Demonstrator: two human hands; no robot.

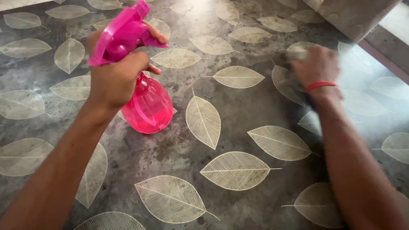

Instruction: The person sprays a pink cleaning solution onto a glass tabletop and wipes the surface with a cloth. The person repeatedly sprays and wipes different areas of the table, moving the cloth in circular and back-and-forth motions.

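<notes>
I see one container: a pink spray bottle (147, 102). It is of clear pink plastic with a pink trigger head (121, 34), and through its round body I see a pink tint, but I cannot tell how much liquid is inside. The bottle is in the upper left of the view, lifted above the surface (238, 115) and tilted, with its base toward me and the nozzle pointing away.

The left hand (113, 79) is closed around the neck of the bottle, and its fingers (153, 32) lie on the trigger.

The right hand (317, 66) is at the upper right, blurred, and is pressed down on the surface. Under its fingers I see something pale, perhaps a cloth (298, 52), but it is too blurred to say, and I cannot tell if the hand grips it or only lies flat on it. On this wrist there is one red band (320, 85).

The surface is grey with a print of pale leaves. In the far right corner is a patterned edge of furniture (353, 17).

I count one bottle, two hands, one band.
</notes>
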